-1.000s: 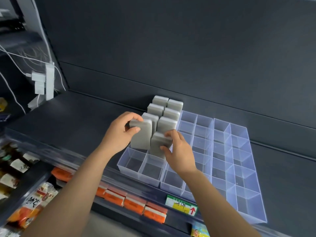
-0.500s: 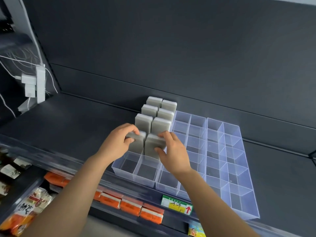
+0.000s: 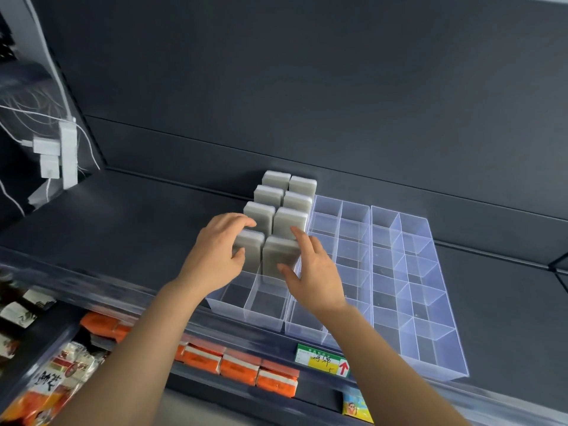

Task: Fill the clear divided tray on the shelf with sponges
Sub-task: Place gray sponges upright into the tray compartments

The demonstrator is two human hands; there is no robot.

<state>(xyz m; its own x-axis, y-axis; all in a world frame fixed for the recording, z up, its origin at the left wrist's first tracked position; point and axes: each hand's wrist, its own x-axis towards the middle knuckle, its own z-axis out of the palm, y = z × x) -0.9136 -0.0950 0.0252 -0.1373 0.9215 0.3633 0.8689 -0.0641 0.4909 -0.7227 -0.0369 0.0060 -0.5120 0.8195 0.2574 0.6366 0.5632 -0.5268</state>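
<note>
A clear divided tray (image 3: pixel 427 342) lies on the dark shelf. Grey sponges (image 3: pixel 290 222) stand upright in its two left columns, filling the back rows. My left hand (image 3: pixel 212 256) holds the nearest left sponge (image 3: pixel 253 253), with fingers curled over its top and the thumb on its front. My right hand (image 3: pixel 313 272) touches the nearest right sponge (image 3: pixel 276 256) with straight, spread fingers: the index lies along its right edge and the thumb on its front face. Both sponges sit in their compartments. The front row of those two columns holds nothing.
The shelf's dark back wall (image 3: pixel 307 103) rises just behind the tray. White chargers and cables (image 3: pixel 58 152) hang at the far left. Orange packets (image 3: pixel 239 368) and other packaged goods fill the shelf below. A green and yellow price label (image 3: pixel 322 361) sits on the front rail.
Both sponges went down from above the tray into the fourth row of the left columns. My right hand's fingers have straightened and spread off its sponge. The camera moved closer.
</note>
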